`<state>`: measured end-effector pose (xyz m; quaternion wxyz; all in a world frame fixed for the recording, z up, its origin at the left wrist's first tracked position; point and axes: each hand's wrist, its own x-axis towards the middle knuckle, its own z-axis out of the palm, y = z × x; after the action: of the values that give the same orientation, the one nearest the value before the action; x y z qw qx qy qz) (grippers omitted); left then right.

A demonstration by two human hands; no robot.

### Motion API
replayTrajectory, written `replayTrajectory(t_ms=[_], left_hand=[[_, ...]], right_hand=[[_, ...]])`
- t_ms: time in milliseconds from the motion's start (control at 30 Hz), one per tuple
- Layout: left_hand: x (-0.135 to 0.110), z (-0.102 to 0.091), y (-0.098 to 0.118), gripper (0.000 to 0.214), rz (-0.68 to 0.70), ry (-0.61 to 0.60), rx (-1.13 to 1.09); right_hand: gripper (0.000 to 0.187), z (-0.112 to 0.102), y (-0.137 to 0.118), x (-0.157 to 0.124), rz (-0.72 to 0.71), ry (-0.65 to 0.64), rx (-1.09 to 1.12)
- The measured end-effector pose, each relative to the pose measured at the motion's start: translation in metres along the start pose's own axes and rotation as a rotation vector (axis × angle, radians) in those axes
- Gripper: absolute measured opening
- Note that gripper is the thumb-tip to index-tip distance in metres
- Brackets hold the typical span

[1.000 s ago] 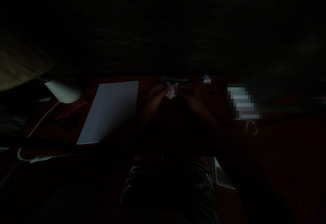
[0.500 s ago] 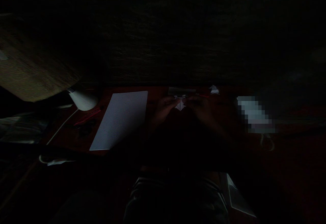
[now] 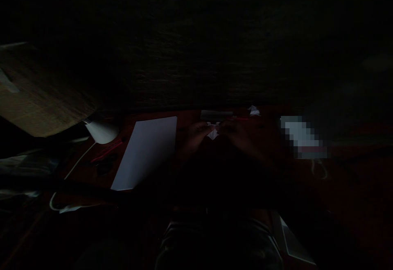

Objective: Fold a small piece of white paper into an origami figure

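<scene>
In the dim head view, a small piece of folded white paper (image 3: pixel 213 133) with pointed edges is held between my two hands over the reddish table. My left hand (image 3: pixel 198 132) grips it from the left, the fingers closed at its edge. From the right, my right hand (image 3: pixel 231 130) pinches its other side. Shadow hides most of the fingers. Just beyond my hands lies a pale flat strip (image 3: pixel 216 114), with a thin red object (image 3: pixel 239 118) beside it. A second folded white paper (image 3: pixel 254 110) rests farther back to the right.
A stack of white paper (image 3: pixel 147 151) lies to the left. Behind it stands a white cone-shaped object (image 3: pixel 102 132), with a pale cord (image 3: pixel 78 159) and a red item (image 3: pixel 107 151) close by. A blurred-out pale object (image 3: pixel 302 137) with a cord loop is at the right.
The view has shifted slightly, so the table's things appear a little lower. Both hands keep hold of the folded paper; its lower point looks a bit smaller.
</scene>
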<state>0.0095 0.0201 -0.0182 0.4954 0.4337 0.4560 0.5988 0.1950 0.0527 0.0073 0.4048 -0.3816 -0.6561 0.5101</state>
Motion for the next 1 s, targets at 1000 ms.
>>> replayTrajectory(t_ms=[1000], left_hand=[[-0.003, 0.005, 0.004, 0.049, 0.039, -0.01, 0.078]], right_hand=[[0.045, -0.008, -0.002, -0.004, 0.221, 0.045, 0.42]])
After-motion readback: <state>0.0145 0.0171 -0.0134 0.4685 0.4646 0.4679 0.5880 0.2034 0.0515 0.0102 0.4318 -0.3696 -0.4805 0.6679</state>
